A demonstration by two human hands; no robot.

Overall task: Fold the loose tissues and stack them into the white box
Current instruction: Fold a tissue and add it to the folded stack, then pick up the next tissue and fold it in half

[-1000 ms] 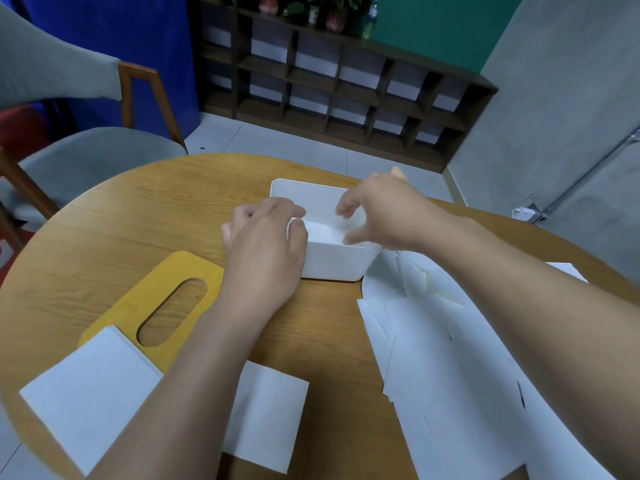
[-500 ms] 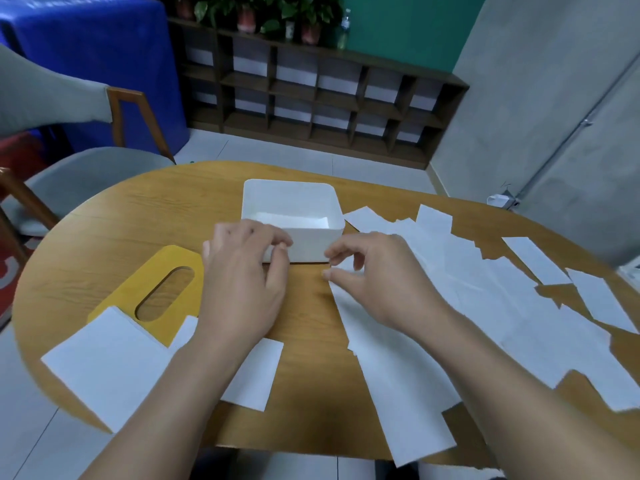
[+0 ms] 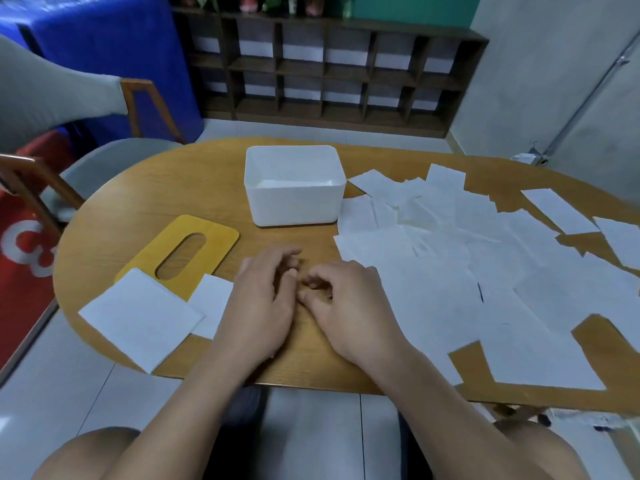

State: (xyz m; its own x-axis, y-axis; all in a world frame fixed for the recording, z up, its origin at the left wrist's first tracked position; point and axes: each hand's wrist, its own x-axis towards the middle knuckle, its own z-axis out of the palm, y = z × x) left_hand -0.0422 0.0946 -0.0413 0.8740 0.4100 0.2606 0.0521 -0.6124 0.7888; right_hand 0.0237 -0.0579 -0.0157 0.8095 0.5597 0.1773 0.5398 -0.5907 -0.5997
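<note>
The white box [image 3: 294, 206] stands open on the wooden table [image 3: 145, 202], with a flat layer of white tissue inside it. Loose white tissues [image 3: 450, 271] lie spread in an overlapping heap to its right. My left hand [image 3: 263, 303] and my right hand [image 3: 343, 306] rest side by side on bare wood in front of the box, fingers loosely curled and fingertips almost meeting. Neither hand holds a tissue. My right hand's outer edge lies against the heap.
A yellow wooden lid [image 3: 180, 254] with an oval slot lies left of my hands. Two folded tissues [image 3: 142, 317] sit at the table's near left edge, one overhanging it. A grey chair [image 3: 104, 161] stands at the left, a dark shelf unit [image 3: 329, 67] behind the table.
Both hands have drawn back from the box toward me and now rest together on the table. The view has pulled back, showing more of the tissue heap.
</note>
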